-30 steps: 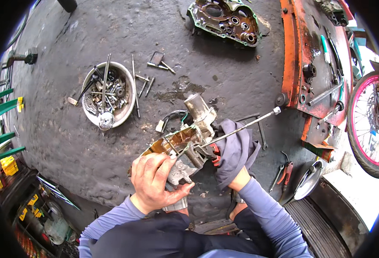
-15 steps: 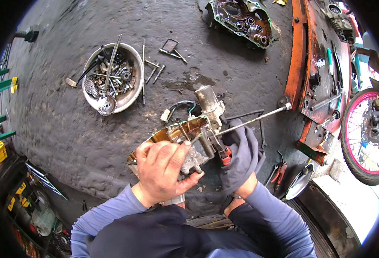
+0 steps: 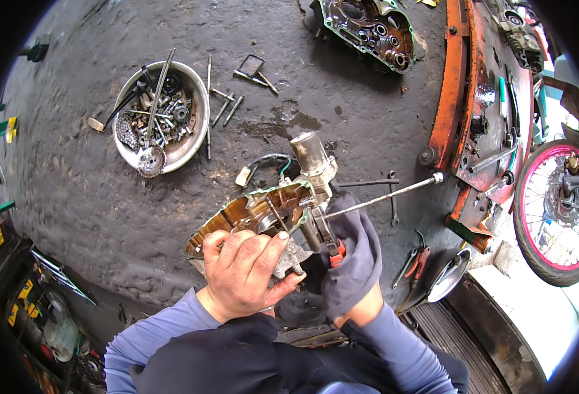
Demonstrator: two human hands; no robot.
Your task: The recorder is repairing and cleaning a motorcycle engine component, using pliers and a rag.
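On the left, a bowl (image 3: pixel 199 138) of metal parts is sitting well apart from the hands. The left hand (image 3: pixel 245 269) is gripping the near side of the engine case (image 3: pixel 220 220), which is lying mostly just beyond it and extending rightward. Beside the case, a red handle (image 3: pixel 337 253) is poking out from a grey cloth (image 3: pixel 354 256). That cloth is hiding the right hand's (image 3: pixel 363 307) fingers, so I cannot tell their grip.

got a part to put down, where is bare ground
Bare ground lies nearer you than the bowl, left of the held casing; another patch sits between the far casing and black bar, left of the orange frame. Crowded: inside the bowl, around the red pliers.
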